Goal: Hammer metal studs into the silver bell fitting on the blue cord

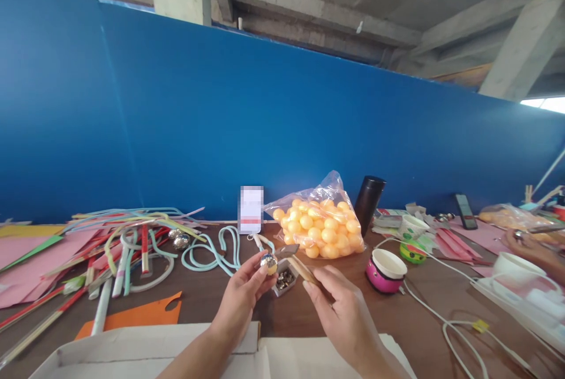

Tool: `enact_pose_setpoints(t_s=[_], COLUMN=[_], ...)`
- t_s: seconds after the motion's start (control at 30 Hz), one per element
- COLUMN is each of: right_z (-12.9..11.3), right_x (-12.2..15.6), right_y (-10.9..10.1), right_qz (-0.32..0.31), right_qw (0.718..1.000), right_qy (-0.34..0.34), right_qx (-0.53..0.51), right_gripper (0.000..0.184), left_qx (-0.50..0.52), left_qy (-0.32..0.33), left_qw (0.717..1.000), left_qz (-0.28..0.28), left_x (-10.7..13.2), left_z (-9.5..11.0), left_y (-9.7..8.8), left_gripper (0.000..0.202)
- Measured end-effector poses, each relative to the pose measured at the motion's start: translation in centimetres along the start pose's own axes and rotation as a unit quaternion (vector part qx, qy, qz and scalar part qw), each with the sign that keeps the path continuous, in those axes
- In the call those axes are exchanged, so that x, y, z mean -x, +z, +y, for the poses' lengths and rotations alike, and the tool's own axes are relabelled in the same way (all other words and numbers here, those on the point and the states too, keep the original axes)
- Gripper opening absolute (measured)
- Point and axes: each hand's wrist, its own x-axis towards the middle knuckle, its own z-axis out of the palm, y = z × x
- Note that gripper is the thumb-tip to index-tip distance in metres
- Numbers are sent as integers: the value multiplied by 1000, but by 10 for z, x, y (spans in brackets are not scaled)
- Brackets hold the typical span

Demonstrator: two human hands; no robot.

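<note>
Between the fingertips of my left hand [247,285] is a shiny silver ball [268,262], which looks like a metal bell. My right hand [342,302] grips the wooden handle of a small hammer [303,271], its dark metal head just above and beside the ball. Whether the head touches the ball, I cannot tell. Behind and between my hands stands a small white box [291,285] with several little shiny metal pieces in it.
A clear bag of orange balls [320,229] lies behind my hands, beside a black bottle [369,202]. Tubes and paper strips [145,243] crowd the left. A pink cup [385,273] and a white cable [441,308] are on the right, near another person's hand [525,249].
</note>
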Motion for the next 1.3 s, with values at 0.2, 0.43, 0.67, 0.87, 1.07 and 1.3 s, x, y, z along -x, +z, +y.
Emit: enact_pose_setpoints(t_s=[0.2, 0.43, 0.67, 0.87, 1.07, 1.3], right_z=[0, 1, 8, 11, 7, 2], right_x=[-1, 1, 2, 3, 3, 1], right_y=[1, 2, 9, 11, 9, 4], right_qz=[-38, 1, -5, -21, -1, 32], right_qw=[999, 1000, 1000, 1000, 999, 998], right_qy=[6, -4, -5, -17, -43, -49], right_qx=[16, 2, -14, -14, -11, -14], right_gripper=[15, 19, 19, 23, 23, 24], left_qx=[-2, -7, 4, 9, -7, -24], left_qy=[1, 2, 12, 19, 24, 27], left_qw=[1000, 1000, 999, 1000, 999, 999], left_qz=[3, 6, 34, 19, 27, 27], left_x=[1, 1, 4, 4, 5, 5], left_z=[0, -2, -1, -3, -6, -4], left_y=[0, -1, 3, -2, -1, 3], left_gripper=[46, 48, 46, 44, 47, 46])
